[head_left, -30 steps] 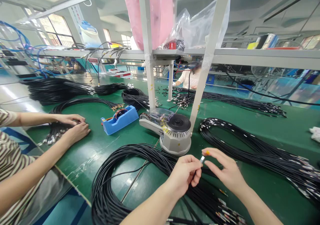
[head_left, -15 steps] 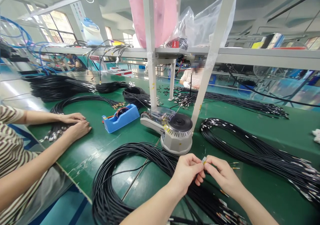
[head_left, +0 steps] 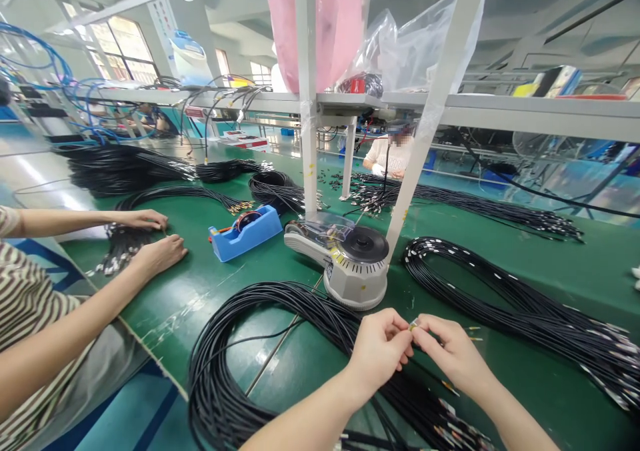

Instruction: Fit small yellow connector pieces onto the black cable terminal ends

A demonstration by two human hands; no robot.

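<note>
My left hand (head_left: pixel 383 344) pinches the end of a black cable, whose small silver and yellow tip (head_left: pixel 413 325) shows between the fingers. My right hand (head_left: pixel 453 351) is closed on the same tip from the other side, thumb against forefinger. Part of the tip is hidden by the fingertips. Beneath both hands lies a large coiled bundle of black cables (head_left: pixel 225 344), its loose connector ends at the lower right. Just beyond my hands stands a round tape dispenser (head_left: pixel 356 287) with a black disc on top.
A blue tape holder (head_left: pixel 245 237) sits left of the dispenser. To the right lies another cable bundle (head_left: pixel 480 297). A co-worker's hands (head_left: pixel 163 251) handle cables at the left. White shelf posts (head_left: pixel 417 124) rise from the green table (head_left: pixel 170 311).
The view has shifted slightly. My hands still hold the cable tip, which has turned a little. The co-worker's hands at the left have moved slightly apart.
</note>
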